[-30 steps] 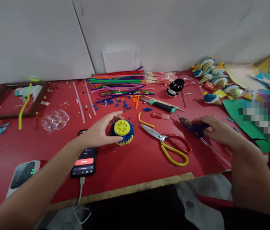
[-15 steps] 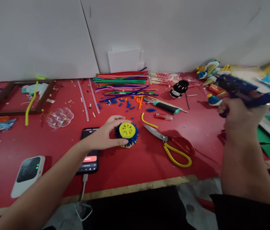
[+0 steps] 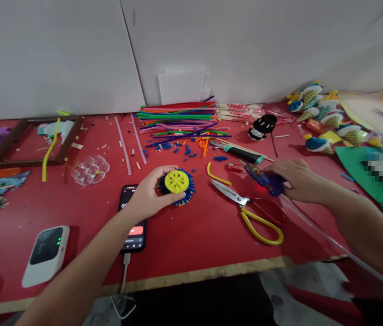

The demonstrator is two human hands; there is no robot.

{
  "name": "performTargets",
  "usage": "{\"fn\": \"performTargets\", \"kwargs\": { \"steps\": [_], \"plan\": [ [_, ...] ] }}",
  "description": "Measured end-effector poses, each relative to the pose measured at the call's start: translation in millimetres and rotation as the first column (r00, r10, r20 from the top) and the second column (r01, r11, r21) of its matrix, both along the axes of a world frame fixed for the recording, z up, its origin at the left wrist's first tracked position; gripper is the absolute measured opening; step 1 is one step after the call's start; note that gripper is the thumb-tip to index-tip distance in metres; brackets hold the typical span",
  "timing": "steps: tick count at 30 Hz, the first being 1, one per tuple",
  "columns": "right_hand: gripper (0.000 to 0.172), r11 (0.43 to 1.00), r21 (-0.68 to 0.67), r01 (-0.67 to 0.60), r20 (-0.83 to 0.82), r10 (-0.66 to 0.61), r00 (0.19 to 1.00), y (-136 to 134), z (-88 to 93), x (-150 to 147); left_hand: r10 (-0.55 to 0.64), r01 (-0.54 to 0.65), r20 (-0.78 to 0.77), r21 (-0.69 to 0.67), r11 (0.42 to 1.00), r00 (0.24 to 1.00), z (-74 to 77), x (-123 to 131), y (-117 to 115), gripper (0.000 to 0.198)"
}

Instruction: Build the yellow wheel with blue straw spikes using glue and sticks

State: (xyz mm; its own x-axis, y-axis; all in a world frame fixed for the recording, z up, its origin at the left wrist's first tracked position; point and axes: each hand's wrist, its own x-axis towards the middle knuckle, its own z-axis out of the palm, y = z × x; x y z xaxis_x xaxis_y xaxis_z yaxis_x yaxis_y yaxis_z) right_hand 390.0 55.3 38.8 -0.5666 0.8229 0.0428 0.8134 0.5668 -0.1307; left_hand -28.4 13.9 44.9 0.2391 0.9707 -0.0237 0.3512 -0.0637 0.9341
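My left hand (image 3: 149, 194) is closed around a round craft piece (image 3: 177, 182), which has a yellow spoked disc on top and blue and yellow spikes around it. Fingers and thumb press on its left side. In my right hand (image 3: 296, 179) is a dark blue hot glue gun (image 3: 268, 180), its nozzle toward the upper left, over the table near a red-handled tool. A long clear strand (image 3: 327, 235) trails from near the gun to the right; where it attaches is hidden. Scissors (image 3: 259, 226) with one yellow and one red handle lie between my hands.
A phone (image 3: 133, 240) on a cable lies under my left wrist. Behind are pipe cleaners (image 3: 178, 115), a cutter (image 3: 244, 154), blue scraps and a black figure (image 3: 262, 127). Left stand a frame (image 3: 25, 160), clear palette (image 3: 90, 170) and white device (image 3: 46, 256); duck-like figures (image 3: 318, 144) sit right.
My right hand has brought the glue gun left and down from the right side, toward the scissors. My left hand still grips the round craft piece, now slightly tilted. The view has shifted a little.
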Motion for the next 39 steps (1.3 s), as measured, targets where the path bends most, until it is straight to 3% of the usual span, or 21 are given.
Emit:
{"fn": "performTargets", "kwargs": {
  "steps": [5,8,11,14,17,20,23,26,30,33,36,39],
  "plan": [
    [0.032,0.999,-0.036,-0.008,0.115,0.012,0.993,6,-8.1,47,0.009,-0.009,-0.008,0.022,1.000,1.000,-5.0,0,2,0.062],
    [0.042,0.989,-0.106,-0.104,0.174,0.121,0.977,13,-6.6,66,0.011,-0.010,-0.014,0.040,0.999,1.000,-5.4,1,2,0.060],
    [0.053,0.975,-0.161,-0.155,0.224,0.189,0.956,21,0.0,78,0.011,-0.010,-0.022,0.029,1.000,1.000,-5.4,0,2,0.059],
    [0.056,0.964,-0.252,-0.089,0.296,0.164,0.941,33,16.2,77,0.015,-0.015,-0.024,0.015,1.000,1.000,-5.5,-1,1,0.060],
    [0.042,0.947,-0.319,0.031,0.376,0.097,0.922,50,39.5,54,0.021,-0.021,-0.024,0.003,1.000,0.999,-5.6,-2,1,0.061],
    [0.035,0.960,-0.219,0.172,0.443,-0.059,0.894,67,54.0,8,0.021,-0.021,-0.023,0.001,1.000,0.999,-6.1,-2,1,0.060],
    [0.040,0.966,-0.193,0.174,0.463,-0.067,0.884,79,50.1,-41,0.020,-0.020,-0.023,0.002,1.000,1.000,-7.4,-2,1,0.061],
    [0.039,0.965,-0.208,0.160,0.481,-0.042,0.876,87,38.0,-70,0.025,-0.025,-0.023,0.005,1.000,0.999,-8.5,-2,-1,0.063],
    [0.035,0.958,-0.216,0.190,0.531,-0.048,0.846,89,28.6,-83,-0.036,0.041,-0.093,0.052,0.998,0.995,-5.6,-6,-5,0.066],
    [0.032,0.943,-0.223,0.247,0.582,-0.075,0.810,88,31.8,-88,-0.130,0.140,-0.163,0.055,0.989,0.978,-0.9,-13,-8,0.072],
    [0.024,0.919,-0.243,0.309,0.642,-0.086,0.762,89,50.5,-95,-0.157,0.170,-0.159,0.069,0.983,0.975,2.2,-18,-10,0.068],
    [0.016,0.902,-0.245,0.356,0.692,-0.095,0.716,94,85.2,-105,-0.161,0.173,-0.139,0.081,0.982,0.977,3.7,-18,-10,0.066]
  ]
}}
